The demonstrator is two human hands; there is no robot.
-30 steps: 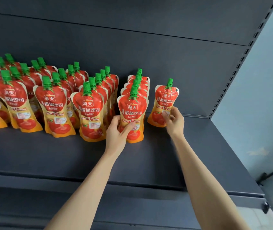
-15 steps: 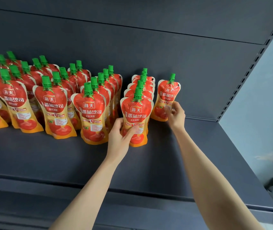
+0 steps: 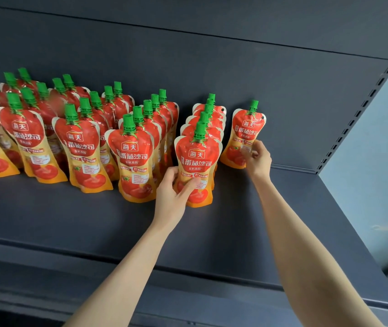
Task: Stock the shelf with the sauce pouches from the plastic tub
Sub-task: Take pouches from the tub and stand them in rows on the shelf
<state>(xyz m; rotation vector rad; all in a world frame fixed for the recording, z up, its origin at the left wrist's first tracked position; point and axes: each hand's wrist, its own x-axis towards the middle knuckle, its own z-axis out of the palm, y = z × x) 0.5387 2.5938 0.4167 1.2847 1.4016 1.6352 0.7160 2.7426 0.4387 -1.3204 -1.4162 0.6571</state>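
1. Left hand (image 3: 171, 192) is gripping the front tomato sauce pouch (image 3: 196, 166) of the rightmost full row, with its thumb lying across the label and its fingers curling round the left edge. That pouch is standing upright on the shelf (image 3: 70, 220).
2. Right hand (image 3: 258, 159) is pinching the lower right edge of a lone pouch (image 3: 245, 135), which is standing upright near the back panel (image 3: 235, 74), just beside that row.
3. Further rows of pouches (image 3: 82, 149) with green caps are standing to the left, one behind another, and the nearest row is crowding the left hand's fingers.
4. An upper shelf (image 3: 211, 10) is overhanging the dark grey shelf, a slotted upright (image 3: 363, 107) is rising at the right, and a pale blue wall (image 3: 377, 161) is showing beyond it.
5. Rear pouches are showing little more than their caps, the leftmost ones are being cut off by the frame edge, and the small print on the labels is too fine to read.
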